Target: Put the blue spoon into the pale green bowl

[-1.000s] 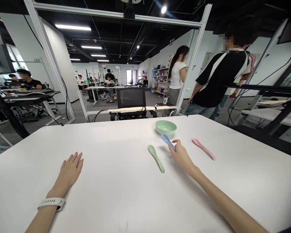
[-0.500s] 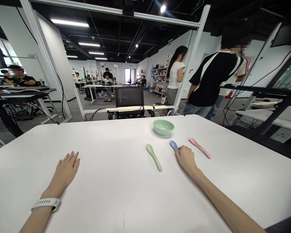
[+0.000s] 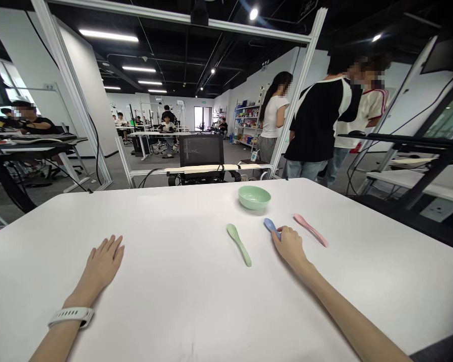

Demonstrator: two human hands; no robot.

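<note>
- While the right hand (image 3: 291, 247) sits curled over the handle end of the blue spoon (image 3: 271, 226), its fingers look closed on it, and the spoon's rounded head pokes out to the far left.
- The blue spoon lies flat on the white table (image 3: 166, 216), between the green spoon (image 3: 239, 245) and the pink spoon (image 3: 310, 230), a little short of the mint-green bowl (image 3: 254, 197).
- The pink spoon is just beside the right hand's fingertips, not touching as far as I can see.
- The left hand (image 3: 102, 264) is open, palm down, fingers spread, holding nothing, well apart from the spoons.
- These spoons look like light, stiff, smooth plastic, so they may slide on that table; the handle's middle looks like the surest hold.
- The bowl looks light too, and its rim looks the easiest place to grip.
- No brand or readable lettering on the spoons, the bowl or the white wristband (image 3: 71, 317).
</note>
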